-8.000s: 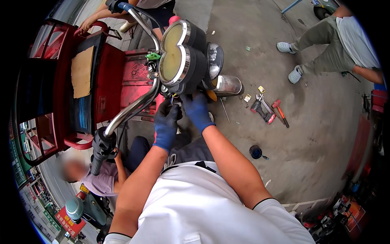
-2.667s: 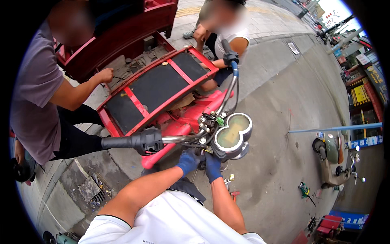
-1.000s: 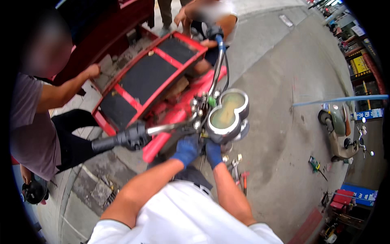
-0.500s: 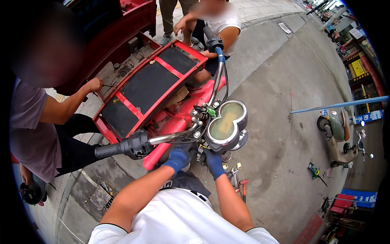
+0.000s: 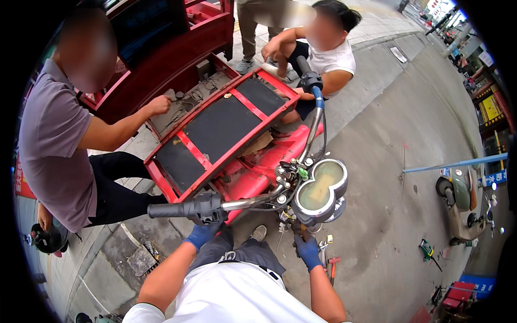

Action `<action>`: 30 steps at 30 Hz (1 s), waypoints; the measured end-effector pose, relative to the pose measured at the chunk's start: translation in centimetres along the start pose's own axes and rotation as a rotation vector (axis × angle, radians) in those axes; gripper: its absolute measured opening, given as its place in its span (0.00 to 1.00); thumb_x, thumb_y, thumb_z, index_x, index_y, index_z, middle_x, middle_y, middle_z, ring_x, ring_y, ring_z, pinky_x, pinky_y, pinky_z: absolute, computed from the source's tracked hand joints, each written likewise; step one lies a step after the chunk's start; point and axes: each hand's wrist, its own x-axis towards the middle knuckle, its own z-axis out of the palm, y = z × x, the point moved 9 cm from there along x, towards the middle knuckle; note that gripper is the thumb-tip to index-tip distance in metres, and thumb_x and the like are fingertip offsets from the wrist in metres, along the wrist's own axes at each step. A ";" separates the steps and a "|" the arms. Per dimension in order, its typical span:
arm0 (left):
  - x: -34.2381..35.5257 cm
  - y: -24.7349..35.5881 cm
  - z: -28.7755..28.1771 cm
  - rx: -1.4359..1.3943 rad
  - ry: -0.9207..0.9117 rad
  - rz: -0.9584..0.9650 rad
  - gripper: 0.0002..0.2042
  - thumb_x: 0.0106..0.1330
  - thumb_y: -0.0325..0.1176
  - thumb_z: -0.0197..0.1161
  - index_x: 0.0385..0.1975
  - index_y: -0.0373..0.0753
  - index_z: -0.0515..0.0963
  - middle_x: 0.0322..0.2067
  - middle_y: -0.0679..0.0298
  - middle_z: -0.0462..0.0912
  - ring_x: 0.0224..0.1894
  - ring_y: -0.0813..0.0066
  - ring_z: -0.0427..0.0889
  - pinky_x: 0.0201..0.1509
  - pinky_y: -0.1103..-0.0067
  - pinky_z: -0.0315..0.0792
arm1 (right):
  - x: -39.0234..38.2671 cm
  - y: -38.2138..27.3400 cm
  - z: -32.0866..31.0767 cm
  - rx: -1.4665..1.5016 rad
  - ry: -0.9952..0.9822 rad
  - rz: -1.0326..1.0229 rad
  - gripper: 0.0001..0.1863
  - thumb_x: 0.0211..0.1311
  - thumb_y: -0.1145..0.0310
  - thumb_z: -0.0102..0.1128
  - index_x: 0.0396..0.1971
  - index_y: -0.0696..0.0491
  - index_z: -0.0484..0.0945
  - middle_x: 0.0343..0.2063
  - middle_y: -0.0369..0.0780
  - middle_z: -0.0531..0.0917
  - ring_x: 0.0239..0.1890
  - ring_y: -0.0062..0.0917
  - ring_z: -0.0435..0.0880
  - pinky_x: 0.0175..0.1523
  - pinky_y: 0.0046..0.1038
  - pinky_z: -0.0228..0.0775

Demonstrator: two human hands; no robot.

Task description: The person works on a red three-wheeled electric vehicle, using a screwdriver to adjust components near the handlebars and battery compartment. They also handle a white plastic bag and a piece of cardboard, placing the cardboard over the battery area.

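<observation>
head view: handlebar (image 5: 253,200) of a red tricycle (image 5: 253,177) crosses the middle of the frame, with a twin-dial gauge (image 5: 321,189) right of centre. left hand (image 5: 203,232), in a blue glove, reaches up under the left grip (image 5: 186,209) at centre left and touches the switch housing there; whether the fingers wrap it fully i cannot tell. right hand (image 5: 308,250), also gloved, sits just below the gauge at lower centre, curled around something dark beneath it, too hidden to name. the hands are well apart.

judging progress: the gauge looks seated on the bar, and bare connectors and bolts (image 5: 291,172) show just left of it, so the head area looks part-way through, with covers or wiring not closed up. tools (image 5: 329,258) lie on the pavement at lower centre beside the right hand.

upper left, another person's hand (image 5: 159,104) rests in the open compartment beside the raised red frame (image 5: 226,132). a seated person at top centre holds the far grip (image 5: 309,81). a green scooter (image 5: 464,202) stands at the right edge.
</observation>
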 end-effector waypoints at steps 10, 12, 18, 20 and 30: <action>-8.5 -3.2 -12.0 0.071 0.440 -0.477 0.16 0.64 0.43 0.57 0.30 0.33 0.81 0.21 0.59 0.83 0.22 0.74 0.81 0.30 0.75 0.75 | -5.6 26.5 -4.3 0.063 0.117 0.756 0.09 0.54 0.73 0.52 0.35 0.57 0.74 0.22 0.46 0.81 0.18 0.30 0.78 0.20 0.34 0.65; -9.9 -6.1 -14.2 0.108 0.461 -0.551 0.17 0.64 0.44 0.56 0.29 0.33 0.81 0.21 0.58 0.83 0.22 0.71 0.82 0.31 0.74 0.75 | -5.2 26.7 -4.0 0.004 0.100 0.709 0.09 0.56 0.71 0.52 0.36 0.56 0.75 0.22 0.45 0.81 0.16 0.29 0.76 0.20 0.33 0.64; -11.9 -17.0 -18.3 0.168 0.451 -0.705 0.20 0.64 0.47 0.54 0.26 0.34 0.81 0.21 0.56 0.83 0.25 0.65 0.83 0.35 0.70 0.75 | -3.8 15.1 -0.1 0.184 0.236 0.436 0.09 0.58 0.69 0.56 0.37 0.56 0.75 0.17 0.42 0.78 0.10 0.24 0.70 0.14 0.28 0.60; -10.8 -18.5 -19.3 0.187 0.445 -0.662 0.22 0.64 0.49 0.53 0.26 0.34 0.81 0.21 0.56 0.83 0.25 0.65 0.83 0.36 0.70 0.75 | -3.0 11.7 1.5 0.175 0.242 0.356 0.09 0.59 0.68 0.56 0.37 0.56 0.75 0.16 0.41 0.77 0.09 0.24 0.70 0.13 0.27 0.60; -0.3 -4.2 -12.4 0.233 -0.387 -0.032 0.23 0.60 0.51 0.59 0.47 0.41 0.77 0.43 0.53 0.81 0.46 0.60 0.80 0.51 0.69 0.72 | -8.5 -12.6 16.3 0.296 0.229 -0.061 0.07 0.62 0.69 0.54 0.35 0.57 0.74 0.13 0.36 0.73 0.07 0.19 0.67 0.13 0.21 0.59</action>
